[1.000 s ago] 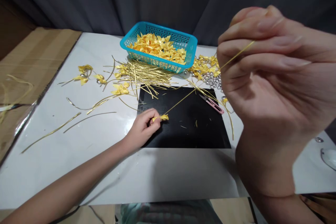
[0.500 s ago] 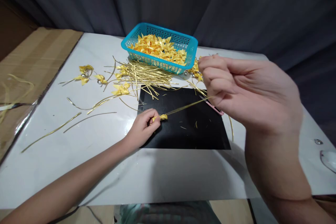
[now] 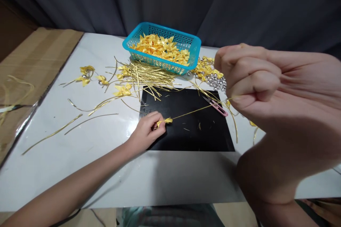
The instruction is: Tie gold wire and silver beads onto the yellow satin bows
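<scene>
Over the left part of a black mat [image 3: 186, 134], my left hand [image 3: 149, 127] is closed on a small yellow ribbon flower [image 3: 167, 121], most of it hidden by the fingers. A thin gold thread [image 3: 195, 112] runs taut from the flower up to the right. My right hand [image 3: 255, 78], large and near the camera, is a fist gripping the far end of that thread. Pink-handled scissors [image 3: 220, 108] lie on the mat's right edge, below my right hand.
A blue basket [image 3: 128, 44] of yellow ribbon pieces stands at the back. Before it lies a pile of gold cords [image 3: 151, 76]. Silver beads [image 3: 217, 82] and more yellow flowers [image 3: 201, 67] sit right of the basket. Loose cords [image 3: 53, 134] lie at left, near cardboard [image 3: 55, 42].
My right hand has moved to the right and nearer the camera, stretching the thread longer. The beads and scissors show more now. My left hand has shifted only slightly right.
</scene>
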Demonstrator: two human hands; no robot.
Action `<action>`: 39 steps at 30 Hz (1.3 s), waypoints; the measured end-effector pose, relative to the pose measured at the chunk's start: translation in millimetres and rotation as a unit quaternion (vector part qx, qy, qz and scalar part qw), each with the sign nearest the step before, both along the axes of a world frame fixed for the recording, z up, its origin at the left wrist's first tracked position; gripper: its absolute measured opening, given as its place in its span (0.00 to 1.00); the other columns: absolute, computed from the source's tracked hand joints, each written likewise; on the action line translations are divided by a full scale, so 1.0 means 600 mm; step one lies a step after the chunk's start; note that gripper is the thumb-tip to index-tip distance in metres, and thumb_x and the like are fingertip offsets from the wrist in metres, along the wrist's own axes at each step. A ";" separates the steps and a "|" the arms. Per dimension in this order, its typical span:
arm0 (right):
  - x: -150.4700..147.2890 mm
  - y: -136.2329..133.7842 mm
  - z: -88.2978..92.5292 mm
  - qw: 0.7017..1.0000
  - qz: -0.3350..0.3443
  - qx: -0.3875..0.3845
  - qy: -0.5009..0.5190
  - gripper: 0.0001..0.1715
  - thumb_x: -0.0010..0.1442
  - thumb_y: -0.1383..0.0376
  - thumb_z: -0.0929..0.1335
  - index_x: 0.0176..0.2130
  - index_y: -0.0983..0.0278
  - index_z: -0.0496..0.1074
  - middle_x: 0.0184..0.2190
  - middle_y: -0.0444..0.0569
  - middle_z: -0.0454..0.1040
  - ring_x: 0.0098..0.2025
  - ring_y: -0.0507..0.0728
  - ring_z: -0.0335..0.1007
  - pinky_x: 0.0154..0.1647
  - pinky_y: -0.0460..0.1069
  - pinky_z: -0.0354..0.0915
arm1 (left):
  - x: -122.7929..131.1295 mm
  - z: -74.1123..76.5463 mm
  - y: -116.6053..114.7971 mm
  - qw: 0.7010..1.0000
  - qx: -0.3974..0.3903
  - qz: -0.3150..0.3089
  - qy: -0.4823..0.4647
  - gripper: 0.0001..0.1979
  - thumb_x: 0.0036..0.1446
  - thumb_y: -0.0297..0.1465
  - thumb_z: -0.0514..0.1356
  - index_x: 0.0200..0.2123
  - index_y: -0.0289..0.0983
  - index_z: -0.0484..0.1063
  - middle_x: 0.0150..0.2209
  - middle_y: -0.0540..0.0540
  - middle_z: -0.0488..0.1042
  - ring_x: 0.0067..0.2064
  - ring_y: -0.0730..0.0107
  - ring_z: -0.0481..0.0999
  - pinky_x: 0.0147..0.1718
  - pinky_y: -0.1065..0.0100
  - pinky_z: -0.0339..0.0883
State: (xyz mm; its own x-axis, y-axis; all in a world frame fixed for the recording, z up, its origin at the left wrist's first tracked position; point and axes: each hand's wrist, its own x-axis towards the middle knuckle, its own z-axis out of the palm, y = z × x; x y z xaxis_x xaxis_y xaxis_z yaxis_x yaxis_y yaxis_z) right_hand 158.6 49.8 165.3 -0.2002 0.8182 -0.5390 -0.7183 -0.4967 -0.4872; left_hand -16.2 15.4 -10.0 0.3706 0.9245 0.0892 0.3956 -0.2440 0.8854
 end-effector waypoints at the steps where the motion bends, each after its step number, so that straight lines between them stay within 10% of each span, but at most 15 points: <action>1: -0.003 0.000 0.000 1.000 0.004 -0.003 0.008 0.25 0.67 0.65 0.40 0.23 0.61 0.47 0.16 0.36 0.42 0.13 0.43 0.36 0.08 0.38 0.41 | 0.000 0.000 0.000 1.000 -0.001 0.000 0.000 0.12 0.57 0.28 0.51 0.21 0.38 0.56 0.22 0.54 0.56 0.25 0.74 0.57 0.25 0.71 0.50; 23: -0.004 0.030 -0.023 0.996 -0.009 0.000 0.085 0.21 0.66 0.74 0.46 0.22 0.61 0.41 0.18 0.38 0.40 0.14 0.44 0.33 0.09 0.40 0.43 | -0.003 0.009 0.007 0.984 -0.155 0.061 -0.067 0.14 0.58 0.35 0.48 0.21 0.38 0.56 0.21 0.54 0.56 0.24 0.73 0.58 0.24 0.71 0.53; 39: -0.002 0.002 -0.010 0.995 0.046 -0.001 0.092 0.21 0.68 0.67 0.46 0.23 0.60 0.44 0.15 0.37 0.43 0.12 0.45 0.37 0.07 0.41 0.44 | -0.003 0.004 0.007 0.993 -0.105 0.021 -0.048 0.13 0.56 0.33 0.51 0.21 0.38 0.57 0.21 0.54 0.57 0.26 0.73 0.58 0.26 0.71 0.52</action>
State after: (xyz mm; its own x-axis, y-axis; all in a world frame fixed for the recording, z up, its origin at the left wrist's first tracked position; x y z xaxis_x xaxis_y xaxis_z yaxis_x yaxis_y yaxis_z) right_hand 157.3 51.0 159.5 -0.3701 0.7906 -0.4879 -0.7468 -0.5655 -0.3498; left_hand -17.8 19.6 -7.8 0.3302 0.9410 -0.0739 0.3125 -0.0352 0.9493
